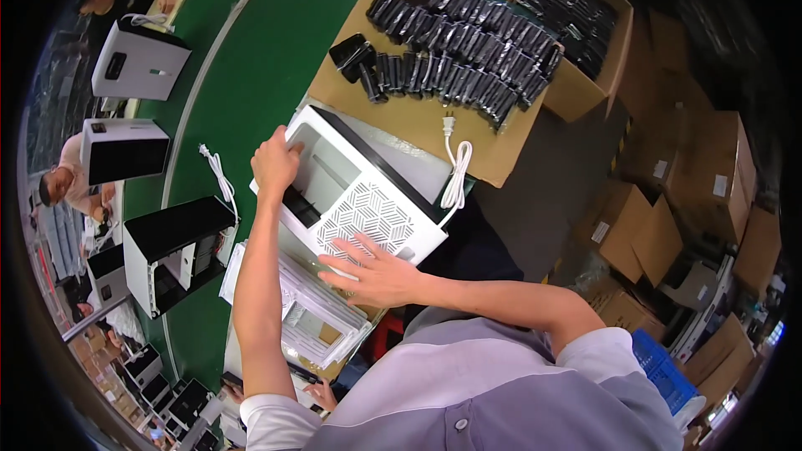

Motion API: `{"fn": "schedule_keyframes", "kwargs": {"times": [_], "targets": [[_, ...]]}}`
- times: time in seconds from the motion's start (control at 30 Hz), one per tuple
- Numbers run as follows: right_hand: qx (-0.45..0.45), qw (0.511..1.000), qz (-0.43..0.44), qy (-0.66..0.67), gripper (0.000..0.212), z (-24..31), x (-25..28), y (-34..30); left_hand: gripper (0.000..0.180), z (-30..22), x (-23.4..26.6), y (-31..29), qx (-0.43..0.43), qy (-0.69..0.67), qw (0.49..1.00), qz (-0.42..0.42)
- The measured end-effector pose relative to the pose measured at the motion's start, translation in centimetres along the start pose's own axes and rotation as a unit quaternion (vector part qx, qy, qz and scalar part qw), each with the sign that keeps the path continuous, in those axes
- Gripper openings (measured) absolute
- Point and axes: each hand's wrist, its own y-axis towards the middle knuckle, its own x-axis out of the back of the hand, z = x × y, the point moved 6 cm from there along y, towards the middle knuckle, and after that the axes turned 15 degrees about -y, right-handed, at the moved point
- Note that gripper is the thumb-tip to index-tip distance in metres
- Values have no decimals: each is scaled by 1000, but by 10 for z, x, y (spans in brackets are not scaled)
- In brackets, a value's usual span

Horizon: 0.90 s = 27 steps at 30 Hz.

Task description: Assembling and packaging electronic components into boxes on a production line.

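White box-shaped plastic housing with slotted geometric grille [344, 190]: at green worktable [276, 42] edge, grille facing up. Left hand [276, 164]: curled over housing's left end, gripping rim. Right hand [372, 274]: fingers spread, lying across grille's near edge. Bundled white power cord [455, 179]: just beside housing, on brown cardboard sheet [501, 154]. Black plastic-wrapped parts [468, 54]: rows beyond, same sheet.

Cdbd boxes [708, 154] & blu crate [662, 372]
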Motion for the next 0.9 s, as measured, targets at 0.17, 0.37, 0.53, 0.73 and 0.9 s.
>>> {"fn": "schedule_keyframes", "kwargs": {"times": [0.17, 0.37, 0.53, 0.73, 0.9], "targets": [[-144, 985, 6, 92, 69, -52, 70, -25, 53, -13, 9, -9, 2, -39, 999, 6], [-404, 900, -95, 135, 35, -130, 107, -146, 40, -86, 22, -120, -172, -100, 977, -74], [-585, 769, -98, 238, 17, -192, 85, -210, 34, -161, -22, -255, -123, -19, 979, 159], [-513, 802, -64, 299, 18, -267, 64, -188, 30, -154, -72, -257, -109, -7, 977, 182], [-643, 720, -107, 238, 25, -327, 61, -214, 25, -188, 16, -232, -112, -69, 974, 182]]}}
